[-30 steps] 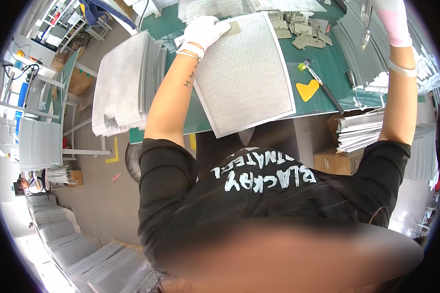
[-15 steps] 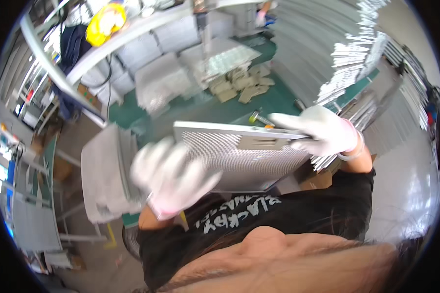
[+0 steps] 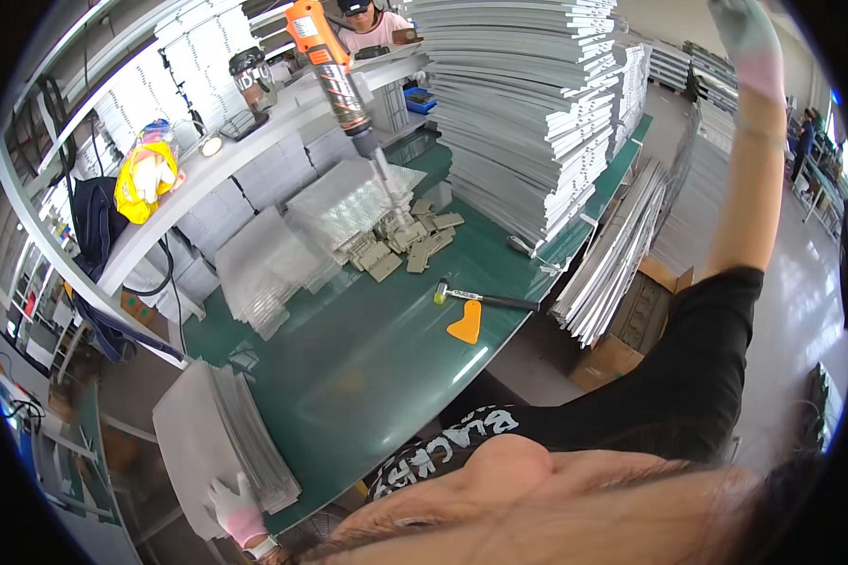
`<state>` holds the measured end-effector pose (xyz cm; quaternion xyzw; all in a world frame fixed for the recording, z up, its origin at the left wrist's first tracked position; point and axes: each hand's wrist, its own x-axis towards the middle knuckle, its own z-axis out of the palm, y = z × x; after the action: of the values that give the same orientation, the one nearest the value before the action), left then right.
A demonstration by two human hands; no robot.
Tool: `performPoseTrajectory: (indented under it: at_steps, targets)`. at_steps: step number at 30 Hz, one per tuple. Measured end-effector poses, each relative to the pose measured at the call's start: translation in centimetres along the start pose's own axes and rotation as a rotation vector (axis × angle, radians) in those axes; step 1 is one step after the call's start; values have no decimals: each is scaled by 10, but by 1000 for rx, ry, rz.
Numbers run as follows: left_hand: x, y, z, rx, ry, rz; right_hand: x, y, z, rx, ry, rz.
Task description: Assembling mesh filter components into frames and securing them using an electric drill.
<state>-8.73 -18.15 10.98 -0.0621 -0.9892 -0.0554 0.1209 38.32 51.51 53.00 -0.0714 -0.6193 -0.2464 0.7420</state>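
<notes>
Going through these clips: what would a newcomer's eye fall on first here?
Probably the orange power screwdriver, nose down at top centre above the green workbench. Next, perhaps, the tall stack of pale panels at the bench's far right. The bright yellow flat piece beside a hammer also stands out near the front edge.

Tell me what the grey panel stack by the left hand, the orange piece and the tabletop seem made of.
Grey panel stack: probably metal, matte, judging by thin, stiff-looking sheets. Orange piece: likely plastic, smooth, from its even colour. Tabletop: green, glossy by its reflections, possibly rubber or vinyl.
</notes>
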Motion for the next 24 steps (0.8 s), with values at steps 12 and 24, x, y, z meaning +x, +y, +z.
performPoseTrajectory:
  at_steps: [12,24]
  targets:
    - [11,26,-55,145,-178,-130,20,19,174,-261,-448,444]
    - [-39,1,-215,-1080,188,174,-107,-150,105,199,-158,430]
